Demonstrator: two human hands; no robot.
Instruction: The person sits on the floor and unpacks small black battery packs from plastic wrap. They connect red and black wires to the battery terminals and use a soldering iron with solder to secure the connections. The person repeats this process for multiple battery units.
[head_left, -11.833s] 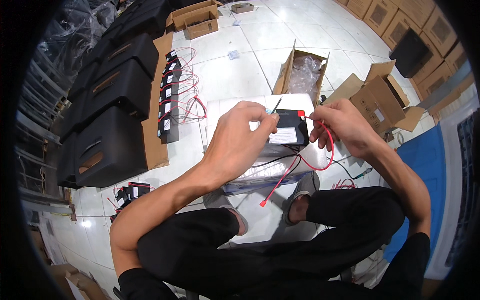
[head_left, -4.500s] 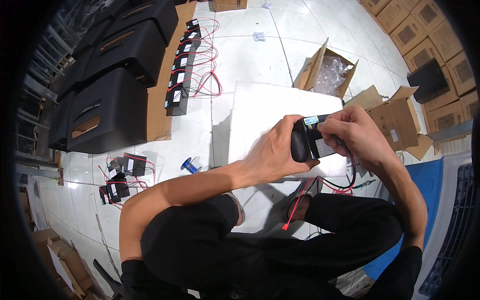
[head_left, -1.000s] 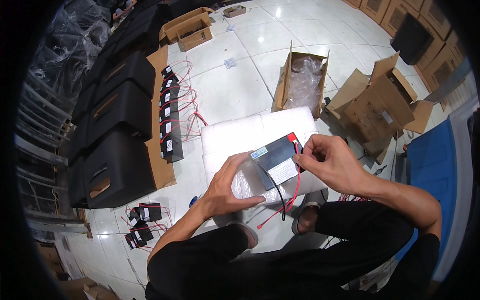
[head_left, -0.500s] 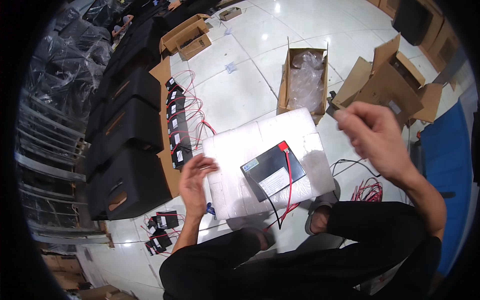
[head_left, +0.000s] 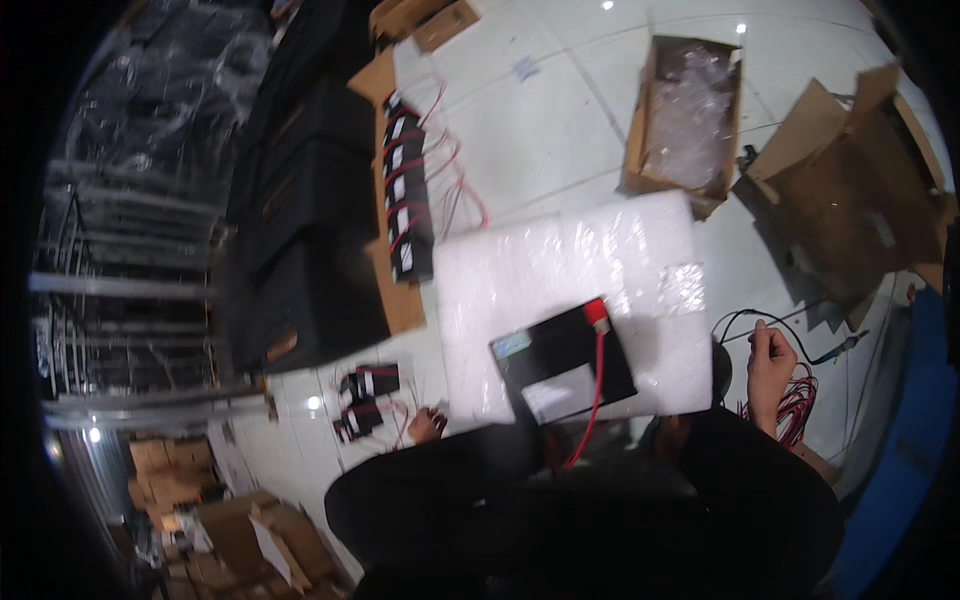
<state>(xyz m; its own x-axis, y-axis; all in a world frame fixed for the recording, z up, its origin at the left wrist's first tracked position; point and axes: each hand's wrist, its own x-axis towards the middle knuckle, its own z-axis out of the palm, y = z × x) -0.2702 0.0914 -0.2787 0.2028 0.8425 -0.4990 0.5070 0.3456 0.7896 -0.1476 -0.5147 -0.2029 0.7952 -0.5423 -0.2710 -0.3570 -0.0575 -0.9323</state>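
Observation:
A black box-shaped battery (head_left: 562, 362) lies on a white foam block (head_left: 560, 250) in front of me. A red wire (head_left: 598, 400) runs from its red-capped terminal over the near edge. My left hand (head_left: 427, 425) is low beside the block's near left corner, partly hidden and blurred; whether its fingers grip anything does not show. To the right of the block, my right hand (head_left: 770, 370) is closed with fingers pressed together, beside a black cord (head_left: 740, 315) and a bundle of red and black wires (head_left: 797, 405). What it may pinch is too small to make out.
Several wired black batteries (head_left: 408, 200) stand in a row at left, by large black cases (head_left: 320, 230). More small batteries (head_left: 368, 383) lie on the floor. A carton with clear plastic (head_left: 690, 120) and an opened carton (head_left: 850, 190) are at the far right. A teal-tipped tool (head_left: 845, 347) lies right.
My view has shifted, so the block appears farther right. Both hands have moved lower: the left from the block's side to its near corner, the right down to the wires. The battery stays on the block.

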